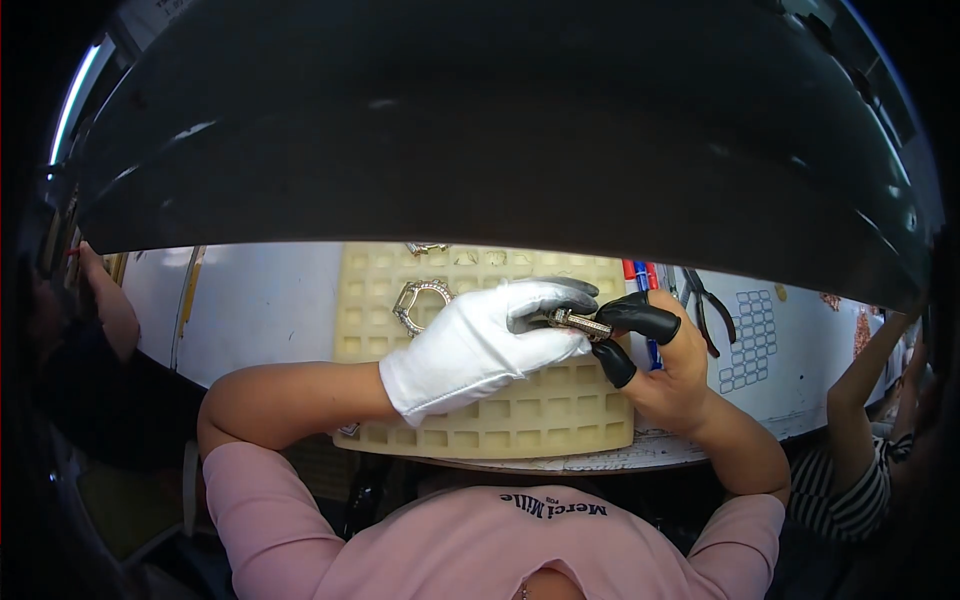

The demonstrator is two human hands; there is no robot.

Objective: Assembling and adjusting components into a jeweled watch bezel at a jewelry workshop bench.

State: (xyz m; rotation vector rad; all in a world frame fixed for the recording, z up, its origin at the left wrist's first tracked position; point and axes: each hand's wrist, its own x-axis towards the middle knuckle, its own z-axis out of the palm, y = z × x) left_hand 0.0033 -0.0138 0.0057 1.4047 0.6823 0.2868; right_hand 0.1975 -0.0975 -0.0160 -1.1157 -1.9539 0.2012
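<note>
White-gloved left hand (462, 345) and black-finger-capped right hand (662, 355) pinch a narrow, gold-toned metal piece (581, 323), likely stiff, slippery, best gripped by edges.

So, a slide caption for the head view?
Gloved left hand and right hand hold a metal piece over a tray.

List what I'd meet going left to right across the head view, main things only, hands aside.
Yellow strip → metal ring → held metal piece → blue stick → pliers → blue grid.
</note>
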